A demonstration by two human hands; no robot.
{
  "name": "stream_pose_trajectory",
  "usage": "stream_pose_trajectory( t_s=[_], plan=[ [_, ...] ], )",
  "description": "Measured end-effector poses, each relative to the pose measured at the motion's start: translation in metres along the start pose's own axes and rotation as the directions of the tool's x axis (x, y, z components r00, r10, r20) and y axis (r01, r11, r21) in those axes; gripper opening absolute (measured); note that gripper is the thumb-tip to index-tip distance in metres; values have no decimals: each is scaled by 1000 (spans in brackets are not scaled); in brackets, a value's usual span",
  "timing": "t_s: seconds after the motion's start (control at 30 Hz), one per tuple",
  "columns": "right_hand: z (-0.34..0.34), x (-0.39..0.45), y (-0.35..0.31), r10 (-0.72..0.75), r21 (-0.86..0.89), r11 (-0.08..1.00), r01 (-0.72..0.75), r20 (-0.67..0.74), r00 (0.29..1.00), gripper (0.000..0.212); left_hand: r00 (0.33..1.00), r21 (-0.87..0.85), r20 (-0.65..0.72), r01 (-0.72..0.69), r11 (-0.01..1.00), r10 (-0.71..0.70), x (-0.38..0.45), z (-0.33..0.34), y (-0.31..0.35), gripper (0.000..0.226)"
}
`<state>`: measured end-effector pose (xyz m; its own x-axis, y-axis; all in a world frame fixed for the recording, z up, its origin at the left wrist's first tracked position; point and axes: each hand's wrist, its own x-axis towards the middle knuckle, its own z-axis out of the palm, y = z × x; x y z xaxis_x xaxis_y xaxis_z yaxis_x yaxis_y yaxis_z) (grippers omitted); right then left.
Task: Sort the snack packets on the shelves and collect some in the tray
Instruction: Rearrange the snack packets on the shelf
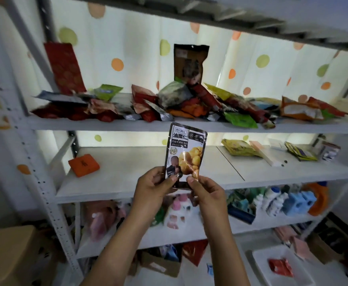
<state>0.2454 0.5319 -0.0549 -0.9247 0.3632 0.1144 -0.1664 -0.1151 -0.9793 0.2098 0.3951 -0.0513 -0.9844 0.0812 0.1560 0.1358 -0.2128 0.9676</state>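
I hold a black and white chestnut packet (185,153) upright in front of the shelves. My left hand (155,187) pinches its lower left corner and my right hand (205,191) pinches its lower right corner. Behind it, the upper shelf (107,123) carries a jumbled heap of snack packets (189,104), with a dark packet (190,62) standing at the back and a red one (64,68) leaning at the left. A white tray (268,256) lies on the floor at the lower right with a red packet (280,267) in it.
The middle shelf (138,172) holds an orange packet (84,165) at the left and yellow packets (239,148) plus small boxes at the right. Lower shelves carry bottles and blue blocks (297,201). A cardboard box (10,256) stands at the lower left.
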Motion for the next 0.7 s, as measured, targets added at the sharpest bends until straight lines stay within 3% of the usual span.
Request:
stream_pose_trajectory(
  t_s=[0.23, 0.37, 0.5, 0.63, 0.7],
  plan=[
    [69, 87, -46, -9, -55, 998, 22, 225, 974, 25, 999, -11, -29, -46, 999, 46, 76, -48, 63, 8],
    [116, 133, -71, -91, -154, 977, 147, 326, 941, 42, 997, -20, -49, -53, 998, 52, 121, -74, 97, 12],
    [164, 183, -94, -137, -179, 961, 213, 361, 922, 39, 996, 10, -86, -34, 999, 35, 178, -98, 129, 14],
    [212, 240, -104, -112, -257, 941, 223, 386, 916, 35, 994, 75, -112, -2, 997, 10, 243, -125, 156, 35],
    [234, 263, -106, -91, -314, 924, 219, 376, 922, 40, 990, 97, -141, 14, 995, -1, 272, -136, 167, 22]
  ],
)
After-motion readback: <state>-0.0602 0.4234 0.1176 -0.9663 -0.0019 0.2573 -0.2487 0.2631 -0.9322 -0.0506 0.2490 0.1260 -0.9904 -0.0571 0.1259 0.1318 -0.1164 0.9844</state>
